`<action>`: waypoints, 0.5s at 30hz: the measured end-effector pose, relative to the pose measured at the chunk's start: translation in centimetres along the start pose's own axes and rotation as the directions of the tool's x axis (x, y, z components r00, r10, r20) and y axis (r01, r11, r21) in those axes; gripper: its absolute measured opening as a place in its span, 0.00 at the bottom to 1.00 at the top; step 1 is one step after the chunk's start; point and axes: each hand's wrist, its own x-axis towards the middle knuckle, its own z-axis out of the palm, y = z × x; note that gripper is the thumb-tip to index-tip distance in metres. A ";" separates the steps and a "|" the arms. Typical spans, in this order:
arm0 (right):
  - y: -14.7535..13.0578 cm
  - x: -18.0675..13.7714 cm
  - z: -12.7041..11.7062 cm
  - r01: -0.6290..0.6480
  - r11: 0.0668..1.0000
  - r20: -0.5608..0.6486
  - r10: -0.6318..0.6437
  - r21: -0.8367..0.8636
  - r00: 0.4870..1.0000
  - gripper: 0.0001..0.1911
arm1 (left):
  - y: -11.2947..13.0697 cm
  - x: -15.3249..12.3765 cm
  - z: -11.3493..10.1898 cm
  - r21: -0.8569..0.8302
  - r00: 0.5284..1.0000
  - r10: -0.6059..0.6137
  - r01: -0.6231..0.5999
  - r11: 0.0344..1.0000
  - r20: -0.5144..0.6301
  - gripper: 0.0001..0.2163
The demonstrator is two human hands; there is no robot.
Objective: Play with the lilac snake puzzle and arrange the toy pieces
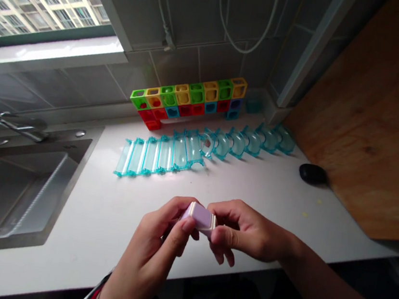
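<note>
Between both hands, over the front of the white counter, is a small pale purple block (201, 217) with white edging. I cannot make out exactly what kind of thing it is. My left hand (157, 241) is closed on its left side, thumb pressed along the near face. On its right end, my right hand (244, 230) pinches with thumb and index finger, the other fingers curled below. The block's underside is hidden by the fingers. Beyond the hands lies a row of clear turquoise plastic track pieces (153, 156), flat at left and rounded at right.
Behind the track pieces stands a wall of coloured plastic cubes (189, 95). A black computer mouse (313, 174) lies at right beside a leaning wooden board (375, 142). At left are a steel sink (67, 186) and a faucet (20, 125). White cables (248, 51) hang from the wall.
</note>
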 end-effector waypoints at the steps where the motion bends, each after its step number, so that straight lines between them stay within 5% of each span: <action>1: 0.1 0.0 0.1 0.004 1.000 -0.006 -0.003 0.007 1.000 0.17 | -0.1 0.0 0.1 -0.002 1.000 -0.003 0.003 1.000 -0.011 0.12; 5: 0.7 0.4 1.3 0.001 0.997 -0.175 -0.014 -0.073 0.984 0.18 | -0.4 0.1 0.7 0.050 0.997 -0.001 0.006 0.999 -0.082 0.08; 9: 1.3 0.7 2.7 -0.004 0.914 -0.427 -0.186 -0.406 0.885 0.18 | -0.9 0.4 1.2 0.043 0.988 0.008 -0.001 0.999 -0.155 0.07; 15: 2.4 1.0 3.9 0.018 0.774 -0.494 -0.422 -0.633 0.760 0.23 | -1.0 0.6 1.3 -0.015 0.988 -0.011 0.009 1.000 -0.153 0.08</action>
